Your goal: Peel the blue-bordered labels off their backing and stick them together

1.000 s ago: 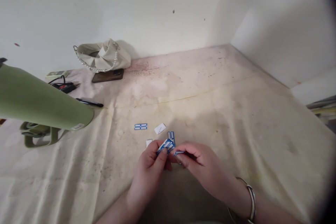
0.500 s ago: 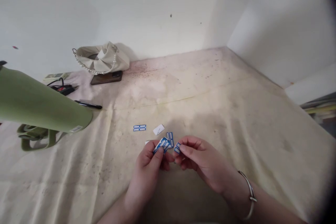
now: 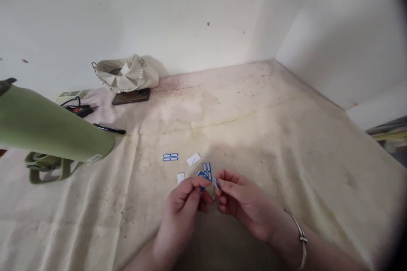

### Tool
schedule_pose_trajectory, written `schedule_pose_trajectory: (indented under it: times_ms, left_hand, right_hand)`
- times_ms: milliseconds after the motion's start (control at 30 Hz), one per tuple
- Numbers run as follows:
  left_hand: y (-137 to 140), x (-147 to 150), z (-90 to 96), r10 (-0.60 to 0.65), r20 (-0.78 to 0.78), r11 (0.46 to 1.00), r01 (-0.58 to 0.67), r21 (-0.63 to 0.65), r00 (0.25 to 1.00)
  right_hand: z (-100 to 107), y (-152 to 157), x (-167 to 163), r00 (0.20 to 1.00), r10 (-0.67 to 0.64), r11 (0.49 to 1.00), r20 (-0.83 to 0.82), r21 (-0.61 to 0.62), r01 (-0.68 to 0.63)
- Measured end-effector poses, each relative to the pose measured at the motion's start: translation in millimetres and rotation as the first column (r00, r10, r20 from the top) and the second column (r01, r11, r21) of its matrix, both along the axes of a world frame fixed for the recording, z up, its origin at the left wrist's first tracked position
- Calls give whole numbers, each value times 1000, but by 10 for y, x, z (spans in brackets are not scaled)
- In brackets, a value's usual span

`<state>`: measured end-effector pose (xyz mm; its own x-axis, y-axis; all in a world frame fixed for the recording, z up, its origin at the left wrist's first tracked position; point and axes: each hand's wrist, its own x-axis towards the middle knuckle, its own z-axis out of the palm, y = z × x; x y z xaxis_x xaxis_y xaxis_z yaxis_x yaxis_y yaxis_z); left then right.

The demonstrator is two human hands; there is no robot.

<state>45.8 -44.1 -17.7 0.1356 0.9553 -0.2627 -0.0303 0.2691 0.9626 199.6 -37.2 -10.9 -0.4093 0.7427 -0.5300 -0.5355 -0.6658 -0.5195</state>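
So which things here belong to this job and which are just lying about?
Likely in use:
blue-edged labels in your left hand
small piece in your right hand
white slips and label sheets on the cloth

Seemingly lying about:
green tumbler
handbag
phone
black pen

Blue-bordered labels observed: a bundle of labels [image 3: 202, 175] is pinched between thumb and fingers of the left hand [image 3: 182, 203], largely covered, its count not determinable. A pale label piece [image 3: 215, 183] is gripped at the fingertips of the right hand [image 3: 243, 197], tilted, seen nearly edge-on. Just beyond the bundle, an upright-running label sheet [image 3: 208, 169] shows white panels framed in blue; whether it touches the bundle cannot be told. Farther left, a four-panel label sheet [image 3: 171, 157] lies flat, crosswise. Between these two sheets, a white slip [image 3: 193, 159] lies askew, bearing small illegible writing. A plain white slip [image 3: 181, 177] lies nearer the left hand.
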Motion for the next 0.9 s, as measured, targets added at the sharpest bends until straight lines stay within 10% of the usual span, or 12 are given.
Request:
schedule_pose_trajectory:
  times_ms: [267, 900]
  left_hand:
    - [-21, -20, 45, -122, 4, 989, 121, 79, 993]
    - [24, 28, 119, -112, 99, 992, 106, 68, 989]
  right_hand:
    - [47, 6, -23, 934, 25, 957, 357, 261, -126]
    - [66, -10, 4, 984, 130, 989, 123, 55, -138]
